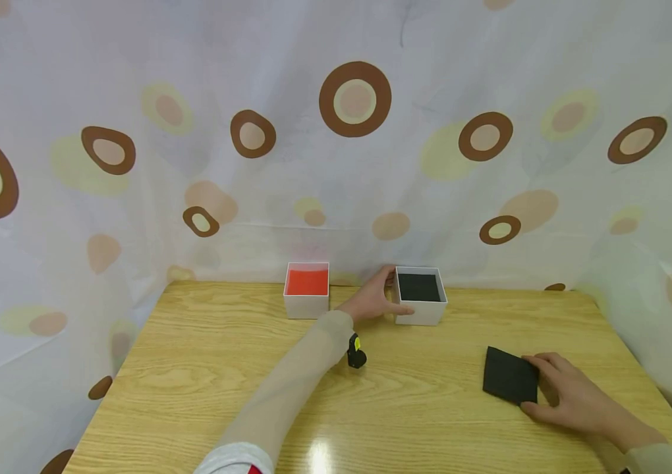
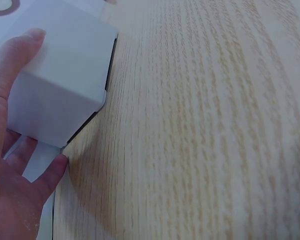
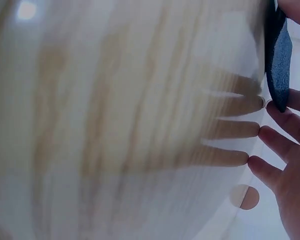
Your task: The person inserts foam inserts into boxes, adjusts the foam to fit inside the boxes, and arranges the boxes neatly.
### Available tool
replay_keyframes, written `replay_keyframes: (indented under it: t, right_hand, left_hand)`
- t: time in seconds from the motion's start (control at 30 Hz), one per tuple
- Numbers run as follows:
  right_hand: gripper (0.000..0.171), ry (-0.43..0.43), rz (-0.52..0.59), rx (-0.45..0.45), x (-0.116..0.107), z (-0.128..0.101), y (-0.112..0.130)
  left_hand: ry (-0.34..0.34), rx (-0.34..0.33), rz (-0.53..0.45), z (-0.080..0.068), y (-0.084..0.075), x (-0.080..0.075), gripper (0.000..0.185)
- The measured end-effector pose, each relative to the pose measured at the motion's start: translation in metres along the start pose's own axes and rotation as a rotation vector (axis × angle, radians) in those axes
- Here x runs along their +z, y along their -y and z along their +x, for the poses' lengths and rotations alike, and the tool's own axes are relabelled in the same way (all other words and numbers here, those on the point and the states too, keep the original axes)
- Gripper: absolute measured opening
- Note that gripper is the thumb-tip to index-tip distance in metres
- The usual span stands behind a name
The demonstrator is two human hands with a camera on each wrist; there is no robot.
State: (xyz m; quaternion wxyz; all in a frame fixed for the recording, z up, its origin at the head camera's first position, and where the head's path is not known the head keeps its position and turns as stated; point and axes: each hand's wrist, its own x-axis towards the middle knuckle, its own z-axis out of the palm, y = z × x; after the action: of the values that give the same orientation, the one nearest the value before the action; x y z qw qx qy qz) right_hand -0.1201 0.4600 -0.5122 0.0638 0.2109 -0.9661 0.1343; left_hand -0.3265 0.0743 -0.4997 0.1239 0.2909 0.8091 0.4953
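My left hand [image 1: 376,298] grips the left side of a white open-topped box [image 1: 420,313], thumb along its front and fingers around the back left. Inside that box lies dark material [image 1: 419,288]. The left wrist view shows the thumb on one face of the box [image 2: 60,100]. At the right of the table, my right hand [image 1: 573,394] pinches the right edge of a black square piece of cloth [image 1: 510,375] between thumb and fingers. From the right wrist, the cloth [image 3: 279,62] appears edge-on and slightly bent, with the other fingertips touching the tabletop.
A second white box [image 1: 306,307] with red-orange material inside stands to the left at the table's back edge. Behind the wooden table [image 1: 194,368] hangs a patterned white curtain [image 1: 288,184]. A small black device [image 1: 356,352] sits at my left wrist.
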Motion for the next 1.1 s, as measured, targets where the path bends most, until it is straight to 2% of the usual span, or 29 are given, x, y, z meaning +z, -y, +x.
replay_keyframes:
  t: [0.3, 0.53, 0.87, 1.1]
  right_hand:
    - [0.073, 0.027, 0.018, 0.06, -0.007, 0.004, 0.006]
    - [0.072, -0.034, 0.039, 0.043, -0.011, 0.011, 0.006]
    - [0.074, -0.064, 0.088, 0.027, -0.035, 0.047, 0.015]
    - [0.07, -0.078, 0.105, -0.018, -0.047, 0.074, 0.02]
  left_hand:
    - [0.002, 0.01, -0.007, 0.001, 0.004, 0.001, 0.1]
    - [0.005, 0.005, -0.007, 0.002, 0.004, 0.0, 0.1]
    - [0.005, -0.012, 0.007, 0.0, 0.001, 0.001, 0.097]
    - [0.006, -0.015, 0.021, 0.0, 0.001, 0.0, 0.098]
